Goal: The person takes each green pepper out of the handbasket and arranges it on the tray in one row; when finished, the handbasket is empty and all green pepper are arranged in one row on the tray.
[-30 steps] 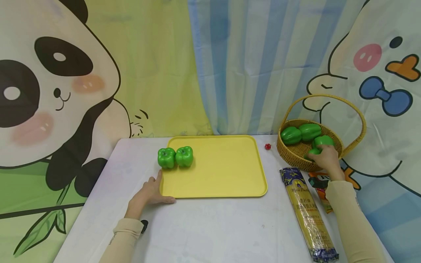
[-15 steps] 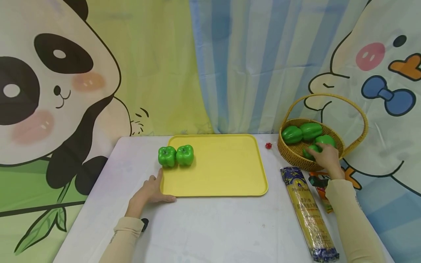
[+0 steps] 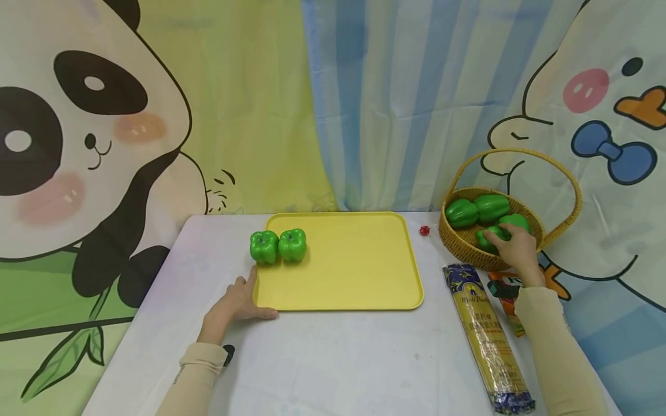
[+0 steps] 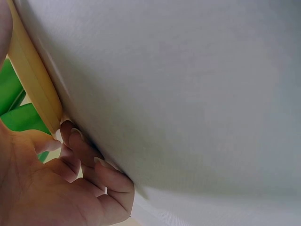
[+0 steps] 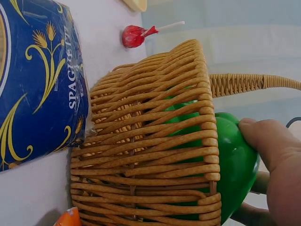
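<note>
In the head view, my right hand [image 3: 517, 249] reaches into the wicker basket [image 3: 458, 245] and grips a green bell pepper [image 3: 486, 241]. The right wrist view shows the thumb [image 5: 263, 136] pressed against this pepper [image 5: 235, 160] at the basket's rim, with fingers partly hidden behind it. My left hand [image 3: 240, 303] rests at the near left corner of the yellow tray [image 3: 359, 266], index finger along its left side and thumb at its front edge. Two green bell peppers [image 3: 292, 245] sit side by side at the tray's left, one overlapping the rim.
More green peppers [image 3: 491, 207] lie in the basket, under its tall handle [image 3: 520, 151]. A spaghetti packet [image 3: 486, 335] and a small orange packet [image 3: 512, 309] lie before it. A red lollipop [image 3: 424, 230] lies between tray and basket.
The green pepper in my right hand has shifted slightly left and shows more between the fingers. My left hand and the tray stay in place.
</note>
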Available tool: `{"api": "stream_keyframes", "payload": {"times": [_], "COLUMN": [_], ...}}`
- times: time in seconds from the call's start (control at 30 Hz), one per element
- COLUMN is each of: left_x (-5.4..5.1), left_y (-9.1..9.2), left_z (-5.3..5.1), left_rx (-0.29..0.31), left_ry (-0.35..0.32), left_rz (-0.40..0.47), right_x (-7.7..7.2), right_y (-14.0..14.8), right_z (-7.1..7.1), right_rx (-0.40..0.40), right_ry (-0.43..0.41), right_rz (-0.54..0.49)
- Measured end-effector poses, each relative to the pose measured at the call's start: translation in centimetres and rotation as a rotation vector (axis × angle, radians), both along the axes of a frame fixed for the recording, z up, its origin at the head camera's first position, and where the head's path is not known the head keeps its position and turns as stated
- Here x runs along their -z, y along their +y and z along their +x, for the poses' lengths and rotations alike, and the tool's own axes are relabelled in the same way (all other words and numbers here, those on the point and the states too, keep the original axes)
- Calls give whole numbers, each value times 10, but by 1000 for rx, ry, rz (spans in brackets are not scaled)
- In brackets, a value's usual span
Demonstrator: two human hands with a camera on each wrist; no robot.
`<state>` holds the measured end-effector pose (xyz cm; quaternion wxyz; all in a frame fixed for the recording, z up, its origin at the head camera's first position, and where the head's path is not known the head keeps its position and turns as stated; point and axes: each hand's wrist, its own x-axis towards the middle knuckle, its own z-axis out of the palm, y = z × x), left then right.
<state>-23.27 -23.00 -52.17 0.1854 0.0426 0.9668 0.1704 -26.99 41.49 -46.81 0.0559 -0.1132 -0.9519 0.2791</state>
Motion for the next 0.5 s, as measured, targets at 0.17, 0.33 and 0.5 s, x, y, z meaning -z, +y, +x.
{"api": "stream_keyframes", "payload": {"times": [0.17, 0.33, 0.5], "left_x": [0, 0, 1], "left_y": [0, 1, 0], "left_z": [0, -1, -1], "left_rx": [-4, -2, -6], "left_ry": [-2, 3, 7], "left_rz": [-1, -3, -4], "right_x": [0, -1, -3], "right_y": [0, 0, -2], "right_z": [1, 3, 2], "right_rx": [6, 21, 24], "right_ry": [9, 34, 71], "right_rz": [-29, -53, -58]}}
